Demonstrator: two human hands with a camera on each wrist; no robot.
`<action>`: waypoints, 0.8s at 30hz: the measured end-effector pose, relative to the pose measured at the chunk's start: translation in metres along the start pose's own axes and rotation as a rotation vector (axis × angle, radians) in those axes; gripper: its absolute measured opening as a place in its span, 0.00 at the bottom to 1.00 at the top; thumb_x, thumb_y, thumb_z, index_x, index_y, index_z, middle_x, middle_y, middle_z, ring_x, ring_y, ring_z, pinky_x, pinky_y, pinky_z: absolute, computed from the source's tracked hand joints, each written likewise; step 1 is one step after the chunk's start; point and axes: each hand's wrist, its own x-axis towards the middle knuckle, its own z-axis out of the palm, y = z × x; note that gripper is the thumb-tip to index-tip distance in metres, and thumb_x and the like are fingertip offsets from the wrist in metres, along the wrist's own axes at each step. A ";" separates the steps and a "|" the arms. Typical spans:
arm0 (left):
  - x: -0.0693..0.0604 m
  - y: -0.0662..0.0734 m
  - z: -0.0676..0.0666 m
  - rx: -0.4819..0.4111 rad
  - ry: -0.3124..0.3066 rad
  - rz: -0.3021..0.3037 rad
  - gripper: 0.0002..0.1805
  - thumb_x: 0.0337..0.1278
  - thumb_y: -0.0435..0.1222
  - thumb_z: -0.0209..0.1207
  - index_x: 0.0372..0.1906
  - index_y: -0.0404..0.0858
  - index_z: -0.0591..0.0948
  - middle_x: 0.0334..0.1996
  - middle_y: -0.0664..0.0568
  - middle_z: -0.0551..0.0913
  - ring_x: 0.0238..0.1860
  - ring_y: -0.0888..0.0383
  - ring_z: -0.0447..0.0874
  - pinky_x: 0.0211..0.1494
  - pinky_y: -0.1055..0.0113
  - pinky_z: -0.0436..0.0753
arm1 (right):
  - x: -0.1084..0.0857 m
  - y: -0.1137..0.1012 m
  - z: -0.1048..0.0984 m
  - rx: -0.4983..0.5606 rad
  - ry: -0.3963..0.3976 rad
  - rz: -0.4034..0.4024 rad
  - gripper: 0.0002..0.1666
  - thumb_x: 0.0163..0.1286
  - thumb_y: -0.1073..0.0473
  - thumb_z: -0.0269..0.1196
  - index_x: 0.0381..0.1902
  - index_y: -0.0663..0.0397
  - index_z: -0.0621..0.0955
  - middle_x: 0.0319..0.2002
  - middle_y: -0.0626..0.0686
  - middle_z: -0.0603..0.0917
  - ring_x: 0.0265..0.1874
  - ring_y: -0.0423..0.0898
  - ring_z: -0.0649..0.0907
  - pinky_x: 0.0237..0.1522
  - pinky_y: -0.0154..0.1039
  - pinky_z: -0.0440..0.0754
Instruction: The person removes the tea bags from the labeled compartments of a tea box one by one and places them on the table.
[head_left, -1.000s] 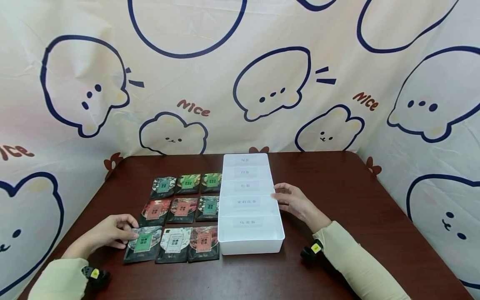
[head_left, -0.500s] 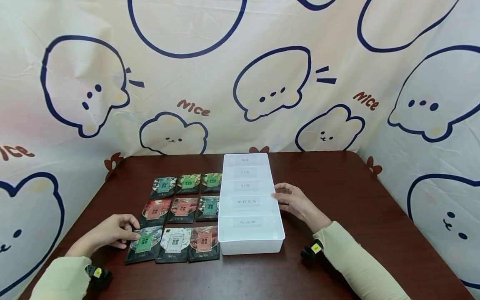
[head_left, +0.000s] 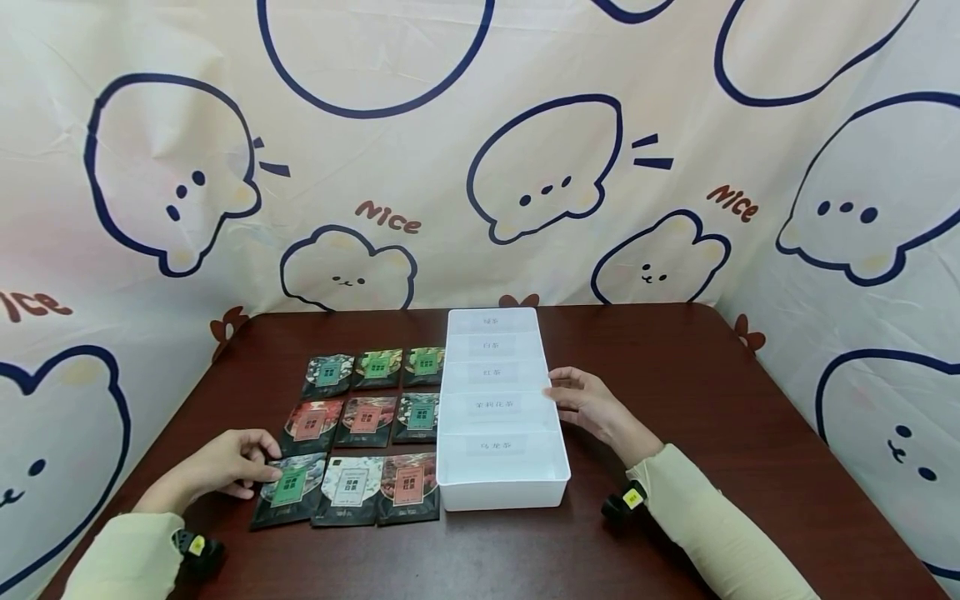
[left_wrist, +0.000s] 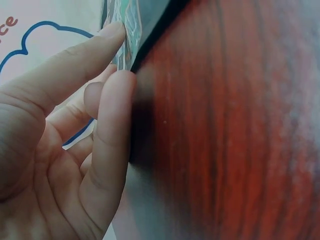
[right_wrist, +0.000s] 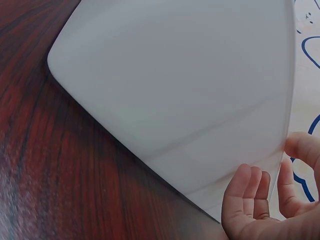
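My left hand (head_left: pixel 225 467) pinches the left edge of a dark tea sachet with a green label (head_left: pixel 291 490), at the front left of several sachets set out in rows. The left wrist view shows the thumb and a finger of that hand (left_wrist: pixel 65 125) closed on the thin edge of the sachet (left_wrist: pixel 134 25). To the right of the rows stands a long white box (head_left: pixel 502 495) divided into several labelled compartments. My right hand (head_left: pixel 592 408) rests against its right side, fingers loosely bent along the wall and rim (right_wrist: pixel 291 75), without gripping it.
Other sachets lie close by: a white-labelled one (head_left: pixel 350 490), a red-labelled one (head_left: pixel 408 487) against the box, and several behind. All rest on a dark brown table (head_left: pixel 675 367). A cartoon-printed cloth (head_left: pixel 450 167) hangs behind and at both sides.
The left hand and the front-left sachet in its fingers have shifted very slightly to the right. My right hand and the box have stayed in place.
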 end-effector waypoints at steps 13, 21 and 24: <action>-0.004 0.004 -0.008 -0.017 0.014 0.080 0.22 0.59 0.38 0.65 0.48 0.27 0.72 0.27 0.50 0.74 0.27 0.57 0.78 0.30 0.60 0.85 | 0.000 0.000 0.001 -0.008 0.001 -0.001 0.20 0.66 0.63 0.64 0.54 0.59 0.71 0.48 0.54 0.76 0.38 0.43 0.83 0.42 0.38 0.83; 0.006 0.053 -0.012 0.030 0.125 0.265 0.20 0.66 0.42 0.59 0.50 0.29 0.74 0.36 0.38 0.79 0.31 0.55 0.81 0.37 0.61 0.86 | -0.004 -0.010 -0.009 -0.062 -0.001 -0.065 0.23 0.68 0.59 0.64 0.57 0.61 0.71 0.47 0.51 0.77 0.42 0.43 0.81 0.47 0.39 0.82; 0.015 0.079 -0.008 0.089 0.174 0.339 0.18 0.66 0.43 0.58 0.49 0.32 0.76 0.37 0.38 0.80 0.31 0.50 0.82 0.36 0.61 0.86 | -0.006 -0.022 -0.015 -0.104 0.030 -0.127 0.24 0.71 0.55 0.61 0.58 0.62 0.70 0.48 0.53 0.77 0.44 0.45 0.79 0.47 0.38 0.82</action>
